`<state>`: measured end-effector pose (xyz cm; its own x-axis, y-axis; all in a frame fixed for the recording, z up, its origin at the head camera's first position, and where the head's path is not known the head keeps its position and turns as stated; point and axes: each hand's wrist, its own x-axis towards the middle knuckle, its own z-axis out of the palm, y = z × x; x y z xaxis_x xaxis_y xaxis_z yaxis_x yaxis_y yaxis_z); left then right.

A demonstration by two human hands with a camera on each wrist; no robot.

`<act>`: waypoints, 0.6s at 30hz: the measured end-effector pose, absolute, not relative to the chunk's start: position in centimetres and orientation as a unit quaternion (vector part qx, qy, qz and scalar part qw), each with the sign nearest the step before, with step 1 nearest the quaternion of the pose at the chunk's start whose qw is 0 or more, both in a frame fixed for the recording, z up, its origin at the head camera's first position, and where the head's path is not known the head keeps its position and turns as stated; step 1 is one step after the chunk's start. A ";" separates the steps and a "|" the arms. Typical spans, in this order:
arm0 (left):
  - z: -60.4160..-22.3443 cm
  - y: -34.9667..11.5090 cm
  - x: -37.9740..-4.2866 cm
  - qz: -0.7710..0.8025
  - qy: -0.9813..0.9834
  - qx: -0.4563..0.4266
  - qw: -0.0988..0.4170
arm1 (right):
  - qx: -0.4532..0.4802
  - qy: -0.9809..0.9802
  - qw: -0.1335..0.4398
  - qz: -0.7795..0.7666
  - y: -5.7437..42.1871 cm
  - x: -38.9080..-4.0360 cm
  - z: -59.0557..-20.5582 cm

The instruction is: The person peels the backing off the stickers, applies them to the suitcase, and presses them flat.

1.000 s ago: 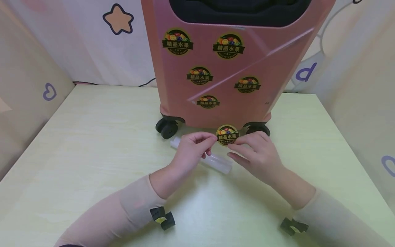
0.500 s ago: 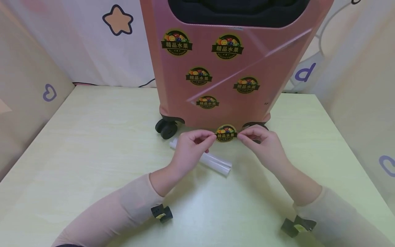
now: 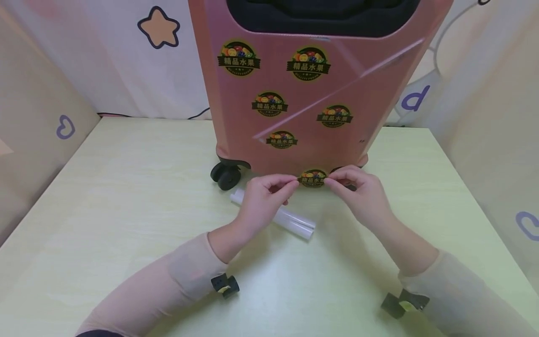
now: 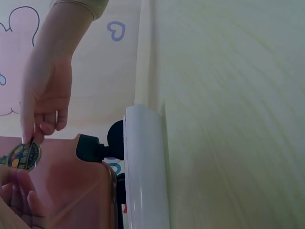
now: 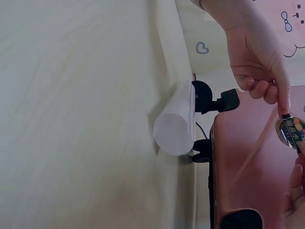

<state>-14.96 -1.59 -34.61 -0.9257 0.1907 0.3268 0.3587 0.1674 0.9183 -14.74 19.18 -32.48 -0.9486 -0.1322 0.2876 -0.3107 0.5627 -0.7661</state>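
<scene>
A round black fruit sticker point(image 3: 313, 178), with a banner across it and Chinese lettering, is stretched between both hands in front of the suitcase's lower edge. My left hand point(image 3: 265, 199) pinches the banner's left end between thumb and forefinger. At the right end, the thumb and forefinger of my right hand point(image 3: 364, 194) pinch it too. The right wrist view shows the sticker point(image 5: 287, 133) against the pink suitcase point(image 5: 243, 157). Several matching stickers, such as the upper right one point(image 3: 308, 64), are on the suitcase front.
A rolled-up translucent sheet point(image 3: 293, 223) lies on the pale table point(image 3: 126, 196), below the hands and partly behind the left one. The suitcase stands on black wheels point(image 3: 226, 175); the right wheel is mostly behind the right hand. Printed curtains point(image 3: 118, 61) surround the table.
The right hand has shifted from the sticker's lower right edge to pinch its right end. Both hands have moved slightly up towards the suitcase, and the sticker now looks flatter, tipped back.
</scene>
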 end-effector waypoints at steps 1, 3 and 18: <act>-34.6 -1.6 -15.0 -0.618 -0.763 -0.178 0.061 | 0.129 -0.879 0.108 0.447 19.2 -14.8 -32.4; -34.5 -1.7 -15.2 -0.613 -0.769 -0.175 0.046 | 0.136 -0.877 0.131 0.441 19.2 -14.9 -32.3; -34.7 -2.3 -16.2 -0.083 -0.896 -0.333 0.283 | 0.113 -0.837 0.179 0.504 20.2 -17.6 -31.9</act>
